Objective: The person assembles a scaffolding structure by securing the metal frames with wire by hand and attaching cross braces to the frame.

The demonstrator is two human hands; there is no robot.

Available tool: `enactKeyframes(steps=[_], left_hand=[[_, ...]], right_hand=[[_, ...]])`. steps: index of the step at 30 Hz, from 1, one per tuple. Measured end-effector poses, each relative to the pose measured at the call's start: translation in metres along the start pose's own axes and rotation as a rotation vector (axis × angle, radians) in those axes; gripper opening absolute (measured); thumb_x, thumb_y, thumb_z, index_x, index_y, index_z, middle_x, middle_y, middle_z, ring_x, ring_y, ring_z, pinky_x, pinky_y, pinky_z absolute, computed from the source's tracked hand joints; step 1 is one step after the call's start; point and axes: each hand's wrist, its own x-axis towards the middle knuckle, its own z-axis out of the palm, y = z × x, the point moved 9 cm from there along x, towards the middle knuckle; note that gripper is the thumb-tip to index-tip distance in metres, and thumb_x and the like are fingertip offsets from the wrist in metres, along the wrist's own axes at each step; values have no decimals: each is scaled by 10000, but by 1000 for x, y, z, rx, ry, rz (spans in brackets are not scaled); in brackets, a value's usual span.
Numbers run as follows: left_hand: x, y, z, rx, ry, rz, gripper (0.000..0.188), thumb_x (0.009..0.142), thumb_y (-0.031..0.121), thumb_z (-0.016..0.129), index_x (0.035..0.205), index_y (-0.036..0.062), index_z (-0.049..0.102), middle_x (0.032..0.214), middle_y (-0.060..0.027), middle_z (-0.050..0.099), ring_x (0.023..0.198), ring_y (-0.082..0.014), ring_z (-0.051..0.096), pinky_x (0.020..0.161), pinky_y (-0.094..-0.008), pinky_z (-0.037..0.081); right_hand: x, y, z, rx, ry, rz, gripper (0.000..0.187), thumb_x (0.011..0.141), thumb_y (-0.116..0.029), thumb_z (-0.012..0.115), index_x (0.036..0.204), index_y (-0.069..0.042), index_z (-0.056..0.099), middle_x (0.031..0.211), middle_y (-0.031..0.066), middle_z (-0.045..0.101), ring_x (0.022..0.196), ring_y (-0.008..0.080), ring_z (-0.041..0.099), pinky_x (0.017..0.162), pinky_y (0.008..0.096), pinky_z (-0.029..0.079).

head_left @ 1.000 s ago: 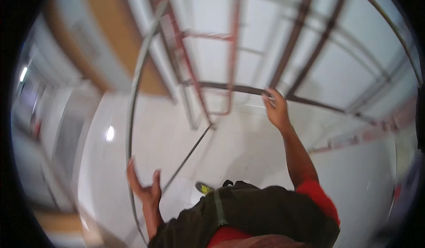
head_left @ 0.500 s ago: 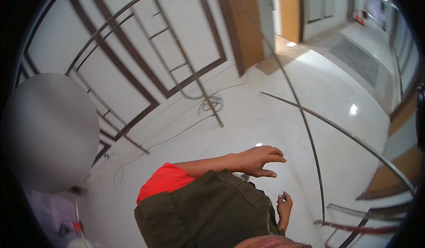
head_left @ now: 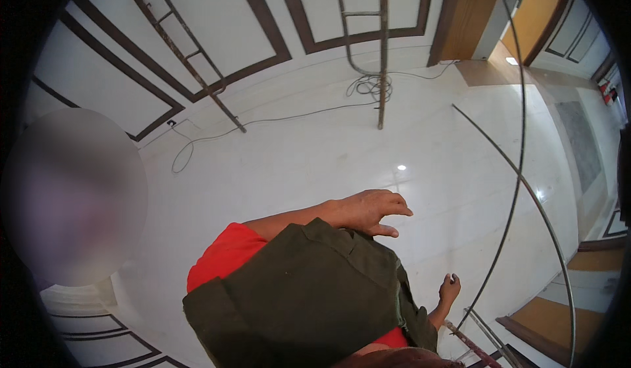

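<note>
My left hand (head_left: pixel 368 210) reaches out to the right over the white glossy floor (head_left: pixel 315 158), palm down, fingers stretched, holding nothing. My right hand (head_left: pixel 450 289) hangs low at my side with its fingers curled; nothing shows in it. It is close to a thin curved metal rod (head_left: pixel 509 210) and a rusty red bar (head_left: pixel 463 338), touching neither as far as I can tell. My dark vest (head_left: pixel 309 296) and red sleeve (head_left: pixel 223 263) fill the lower middle.
Two metal ladder frames (head_left: pixel 190 59) (head_left: pixel 380 52) lean on the panelled wall. A coiled cable (head_left: pixel 369 85) and a loose wire (head_left: pixel 263 121) lie on the floor. A second curved rod (head_left: pixel 549 233) runs at right. A blurred person (head_left: pixel 72 197) is at left. A wooden door frame (head_left: pixel 463 13) stands behind.
The view has swung round. A second ago my right hand was on a raised metal bar and my left was beside a thin rod; now both hands are off and lowered.
</note>
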Motion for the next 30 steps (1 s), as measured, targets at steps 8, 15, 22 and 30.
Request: enactKeyframes(steps=[8,15,22,30], left_hand=[[-161,-90,-102,56,64,-159,521,851,320,746,1288,83,590,1245,-139,583,1133,-327,560,978,-434,458],[-270,-148,-160,68,372,-208,550,868,353,732,1295,39,584,1228,-170,596,1143,-351,561,992,-436,457],[-344,-166,-179,24,509,-482,543,895,364,707,1311,39,580,1270,-170,599,1203,-338,553,1033,-427,445],[-323,-192,-230,113,629,-507,559,870,371,737,1289,31,591,1264,-170,602,1183,-339,567,1021,-425,457]], right_hand=[[-106,-119,205,0,-388,-78,424,927,-229,640,1225,72,612,697,128,655,482,175,551,476,344,475],[-73,-167,331,-99,-562,-226,384,915,-215,635,1173,70,630,694,107,632,514,168,572,473,319,490],[-17,-264,360,-147,-554,-163,372,912,-211,633,1156,69,634,699,102,625,536,173,584,484,321,505],[77,-287,394,-225,-630,-243,358,907,-208,630,1136,68,639,704,97,618,562,179,597,497,322,521]])
